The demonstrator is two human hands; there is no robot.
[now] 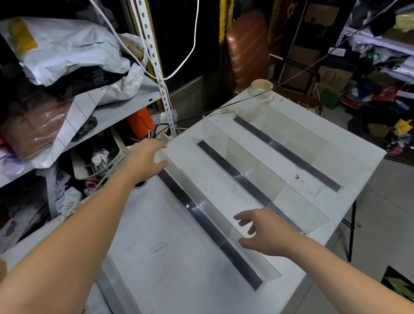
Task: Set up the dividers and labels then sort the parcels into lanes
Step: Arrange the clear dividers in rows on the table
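Dividers (233,192) stand on bench (164,240); left hand (146,159) grips nearest one's far end, right hand (259,228) open beside it; no labels or sorted parcels visible.

We stand in what looks like a parcel storeroom or small courier depot. Grey metal shelving (127,109) on our left is heaped with white poly mailers (64,44) and wrapped packages, some bearing barcode labels (66,200). More racks (395,39) on our right hold cartons and bags, clutter covers the tiled floor (403,211), and a folding white table (159,241) serves as a sorting bench.
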